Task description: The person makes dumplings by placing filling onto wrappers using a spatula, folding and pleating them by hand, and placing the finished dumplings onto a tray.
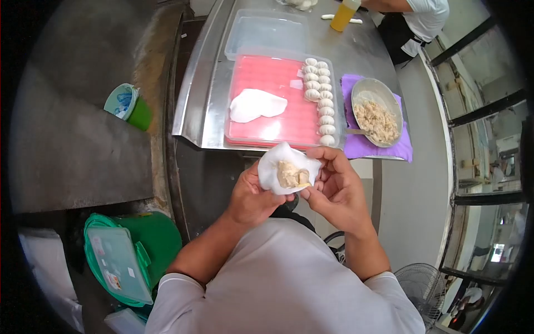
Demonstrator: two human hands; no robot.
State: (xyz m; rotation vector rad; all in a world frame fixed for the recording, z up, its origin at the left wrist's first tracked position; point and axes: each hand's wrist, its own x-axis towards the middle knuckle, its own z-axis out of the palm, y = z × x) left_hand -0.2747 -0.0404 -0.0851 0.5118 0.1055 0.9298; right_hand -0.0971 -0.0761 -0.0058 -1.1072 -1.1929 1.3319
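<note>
A round white dough wrapper [271, 167] with a lump of pale filling [291, 175] on it is held up in front of my chest. My left hand [250, 196] supports it from the left and below. With its thumb and fingers, my right hand [337, 188] pinches the wrapper's right edge. Beyond them, a red tray [261, 75] in a clear box carries flat white wrappers [257, 106] and rows of pleated dumplings [326, 119] along its right side. A metal bowl of filling [378, 119] rests on a purple cloth [355, 146].
A clear lid [267, 30] lies behind the tray on the steel table [214, 114]. Farther back are a yellow bottle [345, 15] and another person [414, 25]. Green bins [142, 114] [158, 234] stand at the left, a fan [420, 286] at the lower right.
</note>
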